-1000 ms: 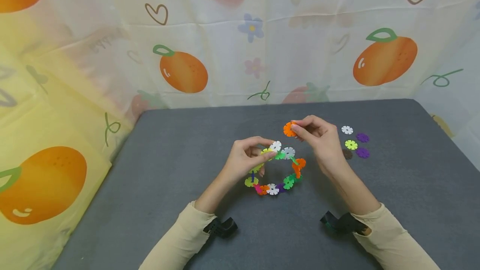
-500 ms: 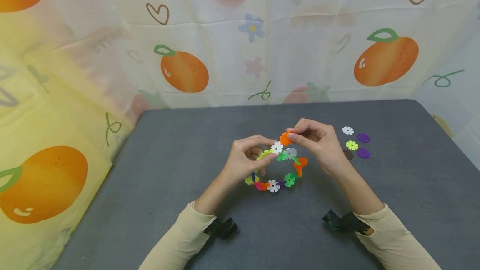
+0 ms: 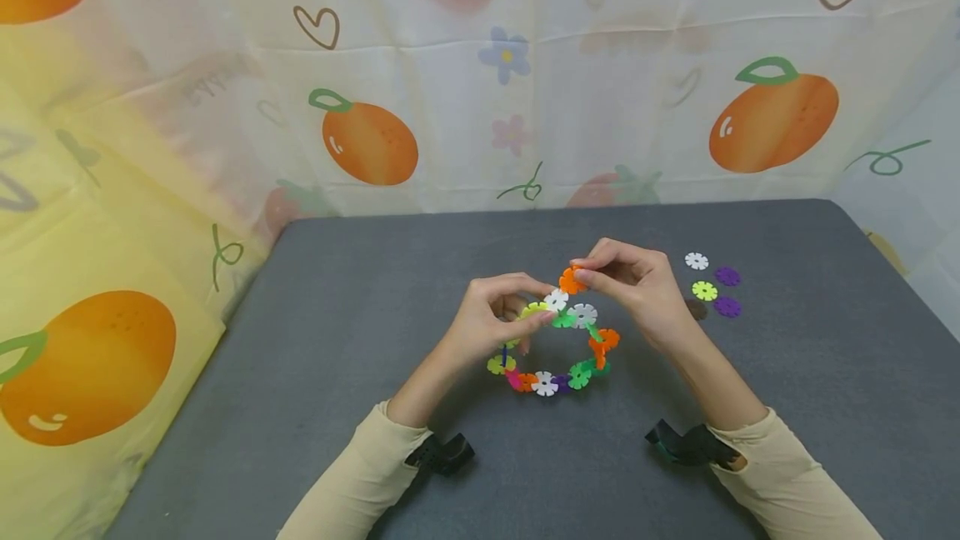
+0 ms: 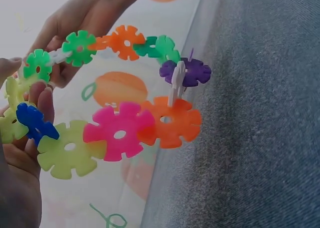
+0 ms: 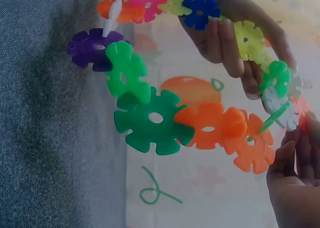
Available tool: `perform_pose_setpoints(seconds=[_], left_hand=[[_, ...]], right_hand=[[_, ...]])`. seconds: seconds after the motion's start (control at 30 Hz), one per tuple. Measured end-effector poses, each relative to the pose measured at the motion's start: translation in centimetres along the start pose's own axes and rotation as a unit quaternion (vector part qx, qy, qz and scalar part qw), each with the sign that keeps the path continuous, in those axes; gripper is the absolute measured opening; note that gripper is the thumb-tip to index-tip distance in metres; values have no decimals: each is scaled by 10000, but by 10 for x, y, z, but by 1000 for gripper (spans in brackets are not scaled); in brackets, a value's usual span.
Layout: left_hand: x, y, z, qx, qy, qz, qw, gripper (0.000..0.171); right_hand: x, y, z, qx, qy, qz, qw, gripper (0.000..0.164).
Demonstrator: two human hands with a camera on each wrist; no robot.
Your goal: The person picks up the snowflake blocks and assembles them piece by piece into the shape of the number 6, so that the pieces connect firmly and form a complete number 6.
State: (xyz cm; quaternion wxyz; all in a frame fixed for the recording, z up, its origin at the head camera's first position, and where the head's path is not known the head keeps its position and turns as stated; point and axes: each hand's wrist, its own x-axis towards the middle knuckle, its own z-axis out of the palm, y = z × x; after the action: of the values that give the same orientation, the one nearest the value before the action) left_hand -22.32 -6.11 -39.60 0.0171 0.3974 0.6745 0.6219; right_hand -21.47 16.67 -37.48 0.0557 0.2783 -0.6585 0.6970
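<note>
A ring of interlocked plastic snowflake discs (image 3: 580, 375) in mixed colours hangs from my left hand (image 3: 491, 319). That hand pinches it between thumb and fingers near a white disc (image 3: 556, 300) at the top. My right hand (image 3: 633, 282) pinches a loose orange snowflake disc (image 3: 570, 280) by its edge, and the disc meets the white one's upper edge. Whether their slots engage cannot be seen. In the left wrist view a pink disc (image 4: 120, 132) is linked into the ring's near side. A dark green disc (image 5: 155, 123) of the ring is closest in the right wrist view.
Loose discs lie on the grey table (image 3: 360, 357) right of my right hand: a white one (image 3: 696, 261), a yellow one (image 3: 703, 291), a brown one (image 3: 697, 308) and two purple ones (image 3: 727, 276). A fruit-printed cloth (image 3: 450, 65) hangs behind the table.
My right hand has moved left and down, bringing the orange disc from apart to against the white disc. The ring has swayed slightly; the left hand has barely moved.
</note>
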Motion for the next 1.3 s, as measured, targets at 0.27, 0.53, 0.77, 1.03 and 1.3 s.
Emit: perform_pose_setpoints(seconds=[0.27, 0.53, 0.77, 1.03, 1.3], left_hand=[[1, -1, 2, 267, 51, 364, 9990, 26], [2, 2, 4, 440, -5, 654, 9969, 26], [2, 4, 3, 54, -46, 261, 9996, 25], [4, 9, 5, 247, 77, 34, 9997, 24], [4, 13, -1, 126, 169, -339, 9992, 22]], right_hand=[[-1, -2, 0, 70, -230, -379, 9990, 12], [0, 3, 1, 618, -260, -943, 9933, 15], [-1, 8, 9, 1111, 100, -770, 9908, 25], [1, -8, 1, 187, 93, 282, 9994, 16], [1, -19, -1, -212, 298, 812, 9960, 12]])
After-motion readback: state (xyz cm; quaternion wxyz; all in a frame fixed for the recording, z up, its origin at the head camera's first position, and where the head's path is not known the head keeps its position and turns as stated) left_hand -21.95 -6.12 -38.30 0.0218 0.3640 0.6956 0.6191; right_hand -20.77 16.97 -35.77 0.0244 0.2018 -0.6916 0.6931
